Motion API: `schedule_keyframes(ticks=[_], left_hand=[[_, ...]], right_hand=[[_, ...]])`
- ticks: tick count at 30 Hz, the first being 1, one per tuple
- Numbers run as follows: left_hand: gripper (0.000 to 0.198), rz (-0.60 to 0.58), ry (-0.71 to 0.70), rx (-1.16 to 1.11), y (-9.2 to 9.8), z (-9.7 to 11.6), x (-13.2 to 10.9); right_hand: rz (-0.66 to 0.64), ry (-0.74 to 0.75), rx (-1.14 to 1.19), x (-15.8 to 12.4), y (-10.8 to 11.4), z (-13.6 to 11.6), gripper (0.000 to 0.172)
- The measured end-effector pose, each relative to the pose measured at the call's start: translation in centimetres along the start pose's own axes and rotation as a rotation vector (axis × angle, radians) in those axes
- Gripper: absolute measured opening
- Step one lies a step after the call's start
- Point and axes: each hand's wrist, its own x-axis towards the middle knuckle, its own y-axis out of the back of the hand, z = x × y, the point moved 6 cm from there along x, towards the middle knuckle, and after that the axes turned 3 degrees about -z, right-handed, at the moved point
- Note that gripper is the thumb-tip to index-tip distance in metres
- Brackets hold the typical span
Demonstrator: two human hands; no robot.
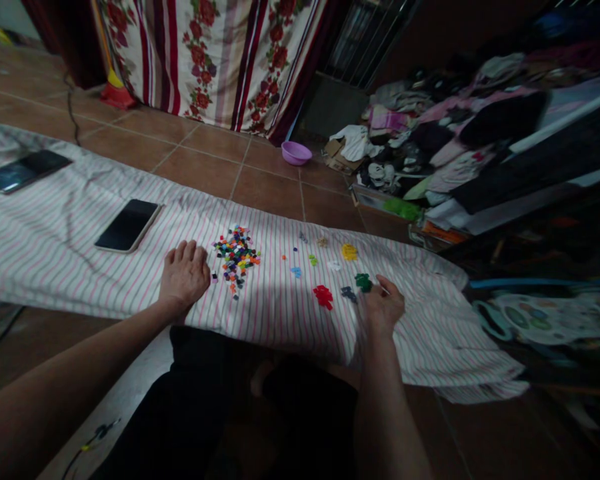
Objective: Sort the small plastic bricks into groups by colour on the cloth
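Observation:
My left hand (185,275) lies palm down on the striped cloth, its fingers stretched out and nothing visible in them. Just right of it spreads a mixed pile of small colourful beads (239,257). My right hand (386,303) is at the right, fingers partly bent and apart, close beside a small heap of green beads (363,282). Near it are dark grey beads (349,294), red beads (323,297) and yellow beads (349,251). Smaller groups include white beads (334,265), light blue beads (296,272), lime beads (313,260) and tan beads (323,242).
The striped cloth (280,313) covers a long low surface. A phone (129,225) and a dark tablet-like device (25,171) lie on its left. Beyond are a purple basin (296,153), a floral curtain (220,60) and heaped clothes (430,127).

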Motion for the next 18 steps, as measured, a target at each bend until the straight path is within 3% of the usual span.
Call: schedule_keyframes(ticks=[3,7,9,14,18], left_hand=[[0.035,-0.003,-0.001,-0.004,0.1,0.1,0.0],[0.036,-0.006,-0.001,0.018,0.1,0.1,0.0],[0.037,-0.006,-0.004,0.033,0.1,0.1,0.0],[0.036,0.009,-0.003,0.040,0.0,0.1,0.0],[0.035,0.023,-0.004,0.051,0.1,0.2,0.0]], right_hand=[[0.013,0.107,0.118,-1.4,-1.2,-5.7,0.038],[-0.257,0.351,0.361,-4.9,-5.1,-14.0,0.031],[-0.401,0.447,0.403,-6.9,-6.8,-17.0,0.027],[-0.714,0.625,0.319,-10.6,-10.4,-20.5,0.018],[-0.789,0.695,0.213,-12.3,-12.3,-21.0,0.022]])
